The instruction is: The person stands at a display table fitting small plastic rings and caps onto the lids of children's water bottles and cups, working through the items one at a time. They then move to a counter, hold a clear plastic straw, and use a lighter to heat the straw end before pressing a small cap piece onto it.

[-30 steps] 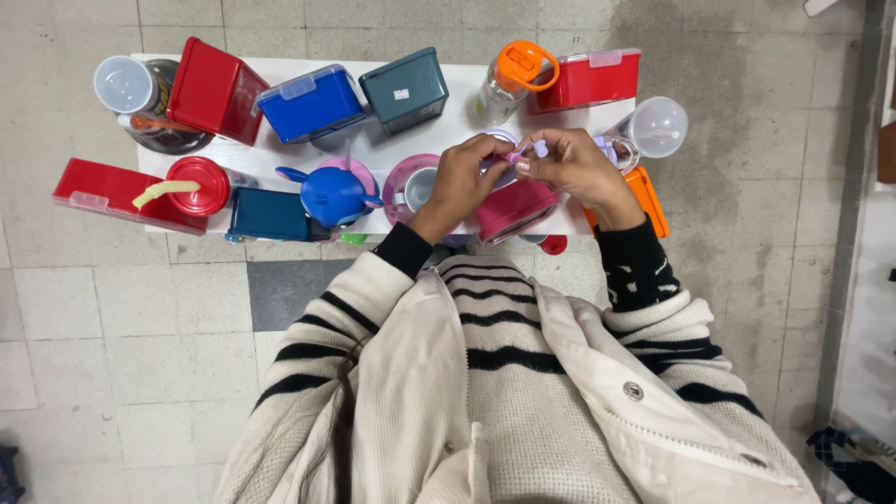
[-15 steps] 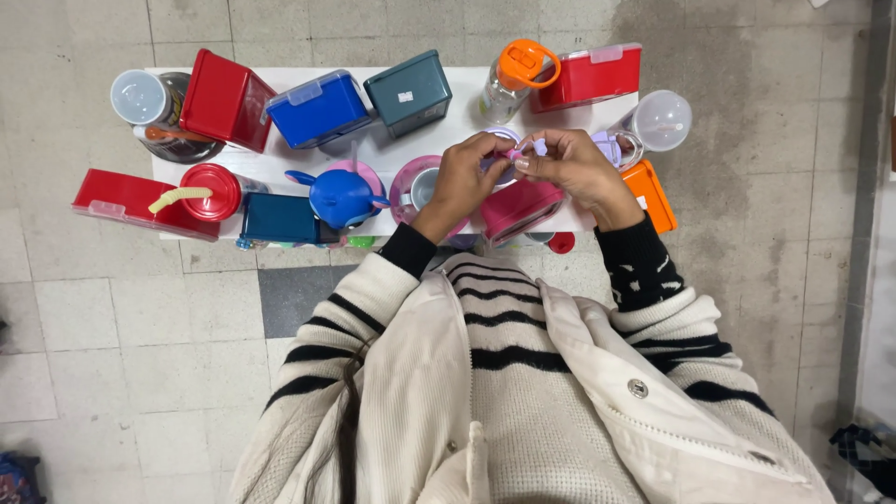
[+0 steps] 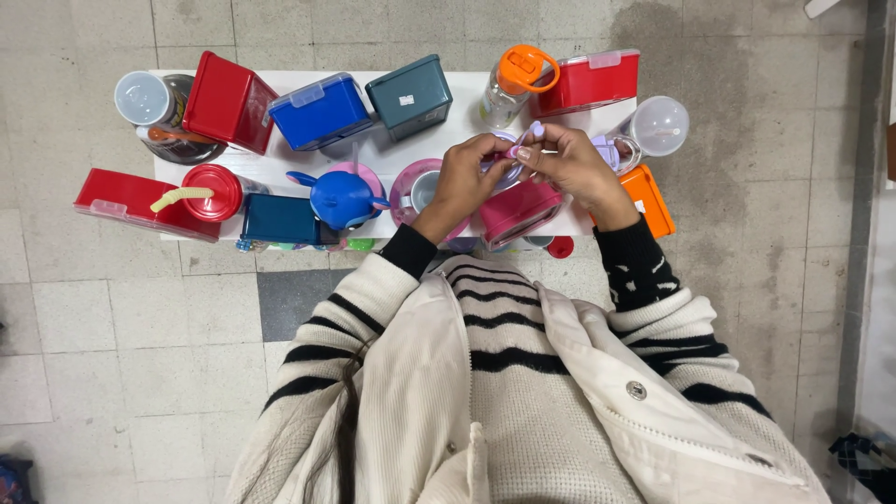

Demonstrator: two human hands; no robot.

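Observation:
Over a small white table (image 3: 392,159), my left hand (image 3: 467,173) and my right hand (image 3: 569,163) meet around a small lilac lid piece (image 3: 519,149) and both pinch it with their fingertips. Just below the hands lies a pink box (image 3: 518,213). To the left of them sits a pink bowl (image 3: 411,191) with a cup inside. A clear bottle with a lilac part (image 3: 644,131) lies on its side right of my right hand.
The table holds red boxes (image 3: 229,103) (image 3: 588,82), a blue box (image 3: 322,112), a teal box (image 3: 411,93), an orange-capped bottle (image 3: 518,79), a blue figure-shaped cup (image 3: 341,198), a navy box (image 3: 280,219), an orange box (image 3: 649,201) and a red lid (image 3: 210,191). Tiled floor surrounds it.
Both hands have stayed together on the lilac piece, with only slight finger shifts. The view has drifted a little.

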